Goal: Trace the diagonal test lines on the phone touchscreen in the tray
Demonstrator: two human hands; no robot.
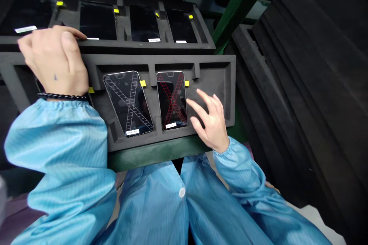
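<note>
A: In the near foam tray (218, 72), right of centre, sits the phone with the red cross (171, 100), flat in its slot, white label at its near end, yellow tab (187, 83) at its top right corner.

B: Right hand (211, 120)?

A: Just right of that phone, fingers (198, 109) spread and loosely curled, tips at or touching the phone's right edge. Grip is open, holding nothing.

B: Neighbour?

A: The phone with the white cross (128, 103) lies in the next slot to the left, tilted a bit, own yellow tab (143, 83) beside it.

B: Left hand (54, 59)?

A: Up at the tray's far left corner, resting on the front edge of the far tray (207, 44). Fingers bent; can't tell whether the grip has anything in it. Dark bead bracelet (61, 96) at the wrist, blue sleeve (60, 153) below.

B: Far tray?

A: Four dark phones in a row, each with a yellow tab and white label. A stack of empty foam trays (287, 95) leans at the right. The green counter edge (152, 155) shows under the near tray.
</note>
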